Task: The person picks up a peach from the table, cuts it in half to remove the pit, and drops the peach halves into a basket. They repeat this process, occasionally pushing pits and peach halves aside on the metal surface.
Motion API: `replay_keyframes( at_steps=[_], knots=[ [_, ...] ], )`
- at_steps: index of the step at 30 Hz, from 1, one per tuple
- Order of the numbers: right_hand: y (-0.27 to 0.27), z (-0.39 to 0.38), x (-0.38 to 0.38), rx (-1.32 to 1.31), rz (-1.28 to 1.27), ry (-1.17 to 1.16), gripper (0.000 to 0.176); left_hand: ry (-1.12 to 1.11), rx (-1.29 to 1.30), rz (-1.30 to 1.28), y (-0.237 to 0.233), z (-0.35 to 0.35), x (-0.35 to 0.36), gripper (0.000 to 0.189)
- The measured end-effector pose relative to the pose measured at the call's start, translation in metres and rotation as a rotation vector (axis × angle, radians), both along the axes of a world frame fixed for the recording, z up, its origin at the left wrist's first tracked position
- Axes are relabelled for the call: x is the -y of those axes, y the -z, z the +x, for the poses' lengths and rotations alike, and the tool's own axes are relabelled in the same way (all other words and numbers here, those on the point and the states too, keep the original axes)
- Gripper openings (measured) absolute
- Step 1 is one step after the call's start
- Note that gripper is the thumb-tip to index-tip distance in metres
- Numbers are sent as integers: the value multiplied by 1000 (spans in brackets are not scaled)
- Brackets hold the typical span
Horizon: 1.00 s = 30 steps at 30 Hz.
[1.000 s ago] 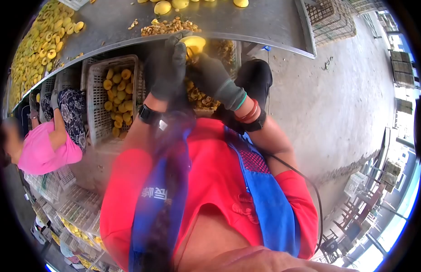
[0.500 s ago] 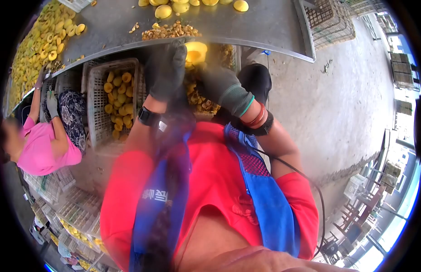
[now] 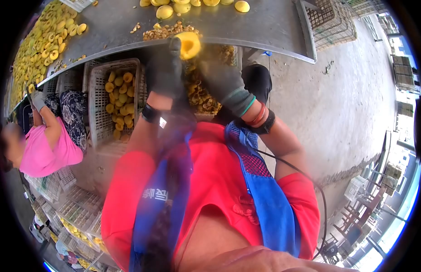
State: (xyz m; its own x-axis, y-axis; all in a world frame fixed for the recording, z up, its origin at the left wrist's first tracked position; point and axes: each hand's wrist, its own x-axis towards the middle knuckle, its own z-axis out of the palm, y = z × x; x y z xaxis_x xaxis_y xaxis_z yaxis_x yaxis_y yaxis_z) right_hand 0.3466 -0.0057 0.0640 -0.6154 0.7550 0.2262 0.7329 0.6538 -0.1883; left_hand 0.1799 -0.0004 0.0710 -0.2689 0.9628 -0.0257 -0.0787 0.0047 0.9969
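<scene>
My left hand [image 3: 166, 68], in a dark grey glove with a watch at the wrist, is closed on a yellow peach half [image 3: 190, 45]. The hollowed inside of the peach half faces up, just over the table's edge. Close by on the right is my gloved right hand [image 3: 218, 80], lower than the fruit and apart from it. Blur hides its fingers and anything in them. Below and between the hands, a heap of yellow-brown scraps [image 3: 202, 99] shows. A pile of peach stones [image 3: 171, 31] lies on the metal table [image 3: 115, 31] just beyond.
More peach halves [image 3: 181, 8] lie at the table's far side, and a large heap [image 3: 36, 50] covers its left end. A plastic crate [image 3: 98, 104] of peach halves stands left of my legs. A co-worker in pink [image 3: 49, 149] sits further left. Stacked crates [image 3: 330, 25] stand right.
The peach half has risen from below the table's edge to over it, with my left hand around it. My right hand stays low. The co-worker's hands have moved toward the heap.
</scene>
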Motion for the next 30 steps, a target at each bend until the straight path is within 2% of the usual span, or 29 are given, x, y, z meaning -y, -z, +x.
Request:
replay_keyframes(
  at_steps=[1,4,5,7,9,11,13,17,19,20,21,24,25,26,27,29,30],
  knots=[
    [5,2,1,17,63,-27,12,-39,92,-60,-3,-3,-1,43],
    [6,4,-1,47,-142,9,21,4,145,179,-8,-8,-7,42],
    [2,3,-4,53,-176,46,22,-11,282,181,-16,-3,-6,38],
    [-11,-2,-3,60,-254,119,22,1,-209,256,-14,-10,0,36],
    [-15,-5,-8,-56,-222,78,24,31,-500,232,-14,-13,5,34],
    [-20,-8,-9,-253,-160,67,26,73,-590,125,-17,-14,9,35],
    [-25,-15,-10,-531,-60,71,28,30,-740,279,2,-12,9,32],
    [-33,-25,-11,-701,73,32,28,15,-629,403,23,2,1,30],
    [-24,-26,-12,-726,-92,70,27,51,-683,399,28,6,-2,34],
    [-18,-25,-12,-740,-176,86,26,66,-538,351,27,10,1,36],
    [-14,-23,-11,-727,-205,39,25,71,-391,305,24,13,4,38],
    [-14,-17,-2,-747,-222,-53,29,-62,-840,118,15,5,1,36],
    [-16,-15,0,-770,-187,-97,23,-158,-886,204,13,-3,1,36],
    [-17,-12,0,-654,-286,-129,21,-260,-935,286,11,-12,2,36],
    [-17,-6,0,-536,-384,-160,19,-304,-735,238,15,-33,-4,41],
    [-13,5,-7,-361,-490,-163,17,-422,-547,189,9,-71,-9,45],
    [-6,11,-13,-304,-501,-133,16,-460,-585,211,31,-109,-16,44]
  ],
)
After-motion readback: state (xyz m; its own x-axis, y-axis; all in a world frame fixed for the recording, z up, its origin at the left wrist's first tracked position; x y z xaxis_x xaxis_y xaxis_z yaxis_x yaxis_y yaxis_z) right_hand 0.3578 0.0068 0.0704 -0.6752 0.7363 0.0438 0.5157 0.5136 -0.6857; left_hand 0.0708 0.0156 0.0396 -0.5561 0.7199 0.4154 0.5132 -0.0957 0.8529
